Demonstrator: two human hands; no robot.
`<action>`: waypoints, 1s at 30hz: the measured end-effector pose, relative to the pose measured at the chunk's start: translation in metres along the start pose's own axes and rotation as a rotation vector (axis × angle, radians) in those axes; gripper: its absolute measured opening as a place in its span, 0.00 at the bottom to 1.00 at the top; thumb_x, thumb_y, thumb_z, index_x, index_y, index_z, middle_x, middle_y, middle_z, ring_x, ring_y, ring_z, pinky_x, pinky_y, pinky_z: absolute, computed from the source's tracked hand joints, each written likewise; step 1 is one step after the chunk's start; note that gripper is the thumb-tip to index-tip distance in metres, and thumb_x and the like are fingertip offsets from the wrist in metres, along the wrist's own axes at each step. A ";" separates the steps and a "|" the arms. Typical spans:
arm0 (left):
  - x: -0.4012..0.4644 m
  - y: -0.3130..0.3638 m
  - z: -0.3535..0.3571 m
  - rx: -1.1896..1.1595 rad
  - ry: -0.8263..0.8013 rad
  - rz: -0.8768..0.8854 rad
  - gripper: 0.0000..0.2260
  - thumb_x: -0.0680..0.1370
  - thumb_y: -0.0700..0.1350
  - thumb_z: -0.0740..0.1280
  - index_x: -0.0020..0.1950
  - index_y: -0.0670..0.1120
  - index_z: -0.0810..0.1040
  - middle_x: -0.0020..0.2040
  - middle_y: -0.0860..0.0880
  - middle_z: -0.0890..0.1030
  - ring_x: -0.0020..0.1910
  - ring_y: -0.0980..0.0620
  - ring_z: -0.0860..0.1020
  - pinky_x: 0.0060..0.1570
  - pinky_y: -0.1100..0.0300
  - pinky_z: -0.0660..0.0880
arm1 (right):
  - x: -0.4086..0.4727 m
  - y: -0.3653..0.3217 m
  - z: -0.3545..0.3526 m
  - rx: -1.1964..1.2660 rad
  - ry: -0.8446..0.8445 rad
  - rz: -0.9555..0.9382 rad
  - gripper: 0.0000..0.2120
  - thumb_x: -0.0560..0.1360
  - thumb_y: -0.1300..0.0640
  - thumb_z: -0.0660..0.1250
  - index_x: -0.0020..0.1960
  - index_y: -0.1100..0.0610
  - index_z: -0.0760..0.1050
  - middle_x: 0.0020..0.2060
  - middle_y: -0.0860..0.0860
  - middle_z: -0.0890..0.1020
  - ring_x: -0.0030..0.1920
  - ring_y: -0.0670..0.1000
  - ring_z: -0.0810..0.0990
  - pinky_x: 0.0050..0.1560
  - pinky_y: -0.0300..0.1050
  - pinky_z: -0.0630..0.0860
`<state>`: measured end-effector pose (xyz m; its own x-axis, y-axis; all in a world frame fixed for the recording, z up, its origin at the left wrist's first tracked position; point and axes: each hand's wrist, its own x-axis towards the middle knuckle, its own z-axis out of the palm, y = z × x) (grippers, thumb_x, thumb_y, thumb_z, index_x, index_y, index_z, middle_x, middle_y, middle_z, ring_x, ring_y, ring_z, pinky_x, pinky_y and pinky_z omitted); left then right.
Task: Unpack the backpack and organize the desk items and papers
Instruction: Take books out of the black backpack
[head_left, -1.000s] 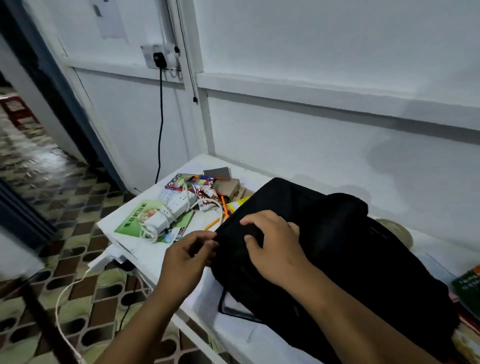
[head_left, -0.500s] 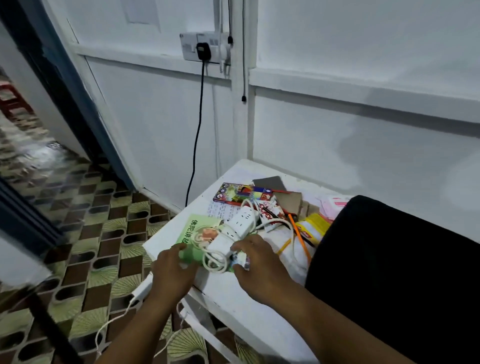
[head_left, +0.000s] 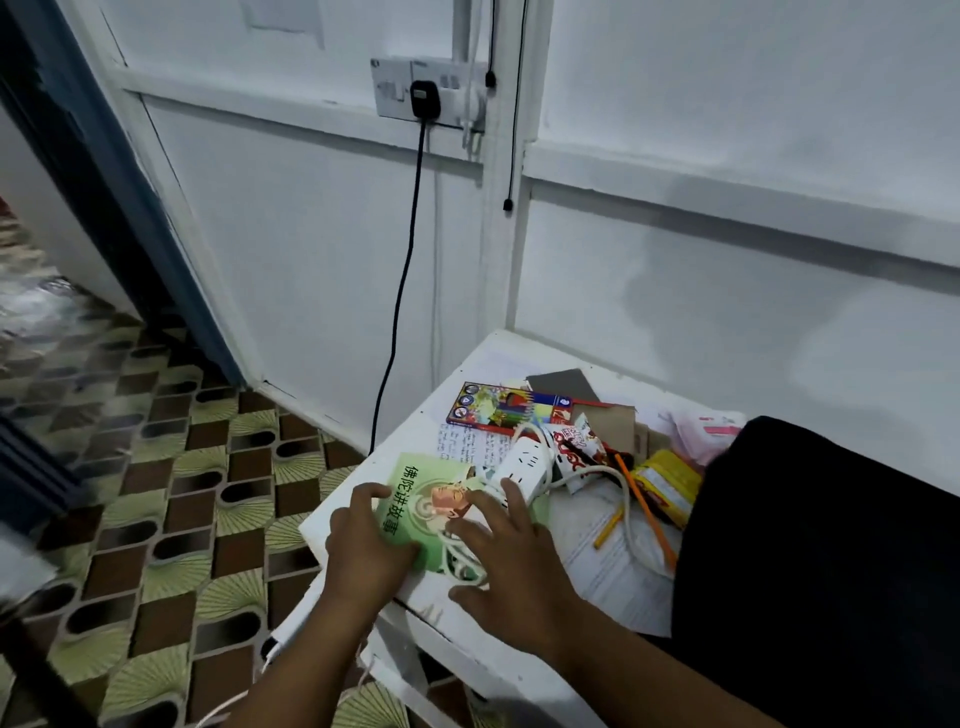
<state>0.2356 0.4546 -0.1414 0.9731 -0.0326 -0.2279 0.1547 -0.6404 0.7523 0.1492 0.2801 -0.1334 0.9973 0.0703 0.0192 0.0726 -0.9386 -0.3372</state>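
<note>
Single head-worn view, looking forward and down from close above the left hand (head_left: 363, 545) and right hand (head_left: 511, 566), toward the white painted wooden desk (head_left: 467, 597) corner and wall beyond.

The green booklet (head_left: 415, 506) at the near left of the desk bore the Chinese title 佛陀讲故事 in dark green, running down its cover. Handwriting on the lined sheet (head_left: 470, 441) beyond it was too small to read.

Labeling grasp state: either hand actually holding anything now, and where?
Nothing gripped. Left hand rests on the green booklet near its left edge; right hand lies spread over its lower right.
</note>
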 end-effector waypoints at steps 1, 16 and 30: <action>0.000 0.002 -0.004 -0.047 -0.008 0.004 0.30 0.60 0.40 0.78 0.55 0.60 0.68 0.52 0.45 0.76 0.48 0.44 0.79 0.45 0.47 0.80 | 0.001 -0.001 0.002 -0.003 0.045 0.003 0.30 0.68 0.35 0.66 0.67 0.44 0.68 0.75 0.47 0.62 0.78 0.59 0.50 0.60 0.64 0.73; -0.018 -0.013 -0.024 -0.056 0.020 0.227 0.20 0.65 0.40 0.80 0.52 0.54 0.77 0.55 0.54 0.74 0.56 0.52 0.74 0.53 0.54 0.76 | 0.003 -0.008 0.011 0.047 0.337 0.098 0.19 0.59 0.42 0.68 0.47 0.47 0.70 0.59 0.48 0.70 0.66 0.56 0.68 0.45 0.53 0.76; -0.029 -0.012 -0.034 -0.393 -0.197 0.289 0.31 0.73 0.30 0.73 0.67 0.60 0.74 0.61 0.56 0.80 0.59 0.55 0.81 0.52 0.60 0.81 | -0.003 -0.001 0.015 0.131 0.428 0.050 0.17 0.62 0.46 0.68 0.47 0.51 0.71 0.59 0.50 0.71 0.64 0.56 0.69 0.43 0.51 0.80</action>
<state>0.2116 0.4890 -0.1227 0.9411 -0.3328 -0.0603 -0.0261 -0.2490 0.9682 0.1459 0.2856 -0.1472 0.9141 -0.1460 0.3783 0.0503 -0.8848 -0.4632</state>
